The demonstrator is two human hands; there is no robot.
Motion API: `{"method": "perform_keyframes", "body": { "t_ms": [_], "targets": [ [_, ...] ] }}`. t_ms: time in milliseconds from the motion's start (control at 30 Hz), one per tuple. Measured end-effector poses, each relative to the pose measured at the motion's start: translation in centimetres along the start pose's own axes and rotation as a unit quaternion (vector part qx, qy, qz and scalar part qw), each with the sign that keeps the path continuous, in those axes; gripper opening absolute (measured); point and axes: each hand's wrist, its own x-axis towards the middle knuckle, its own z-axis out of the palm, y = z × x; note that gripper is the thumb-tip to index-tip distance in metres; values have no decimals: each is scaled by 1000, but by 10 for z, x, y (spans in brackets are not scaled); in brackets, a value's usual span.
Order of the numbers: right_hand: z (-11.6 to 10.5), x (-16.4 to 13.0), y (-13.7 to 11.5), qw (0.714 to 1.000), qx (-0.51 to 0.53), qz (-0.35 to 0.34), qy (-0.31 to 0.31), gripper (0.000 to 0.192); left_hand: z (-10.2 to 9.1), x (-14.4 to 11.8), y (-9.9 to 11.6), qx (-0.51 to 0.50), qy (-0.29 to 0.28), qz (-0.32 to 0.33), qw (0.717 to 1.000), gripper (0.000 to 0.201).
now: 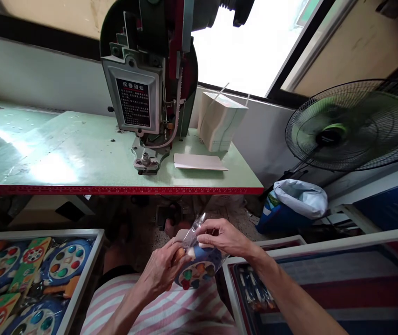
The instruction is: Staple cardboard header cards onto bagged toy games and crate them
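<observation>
Pale green worktable (80,153) up ahead, red ruler strip along its near edge, and a heavy green press machine (150,79) bolted on top of it. Down below, over the striped lap, both hands meet on one toy. Left hand (162,272) curls around the near side of the blue toy (199,272), fingers closed on its edge, thumb pressing on top. Right hand (221,237) comes in from the other side, fingertips pinched tight on the clear plastic bag (195,230) that sticks up just above the toy. The two hands nearly touch, with the bag's mouth between them. The toy sits tilted, its coloured dots facing up toward the camera.

Off to the left hand's outer side, a white-rimmed tray (83,274) holds more of the same toys, already bagged and piled together. Beyond the right hand, another tray (324,246) shows a red and blue lining. Farther out past the hands, a flat card (199,162) lies on the table beside the machine's foot, with a stack of cards (219,123) just behind it. A fan (355,125) stands well away on the right hand's side, a white sack (300,197) below it.
</observation>
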Motion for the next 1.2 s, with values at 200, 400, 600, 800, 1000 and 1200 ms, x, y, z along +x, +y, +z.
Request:
{"method": "perform_keyframes", "body": {
  "t_ms": [200, 400, 600, 800, 1000, 1200],
  "targets": [
    [10, 1, -7, 993, 114, -4, -16, 41, -12, 2, 3, -20, 3, -4, 1000, 34],
    [13, -2, -13, 988, 143, -34, -49, 43, -28, 3, 10, -21, 6, 16, 1000, 39],
    [17, 2, -23, 985, 160, -13, -68, 43, -26, 6, 12, -59, 23, 30, 998, 40],
    [6, -3, -10, 996, -10, -13, -90, 32, -39, -2, 3, -81, 89, -14, 993, 50],
    [-6, -15, 27, 984, -178, -26, -3, 20, -50, -9, -5, -109, 158, -87, 977, 52],
    [-42, -32, 60, 949, -230, -15, 217, 20, -40, -5, -8, -169, 188, -117, 960, 55]
  ]
}}
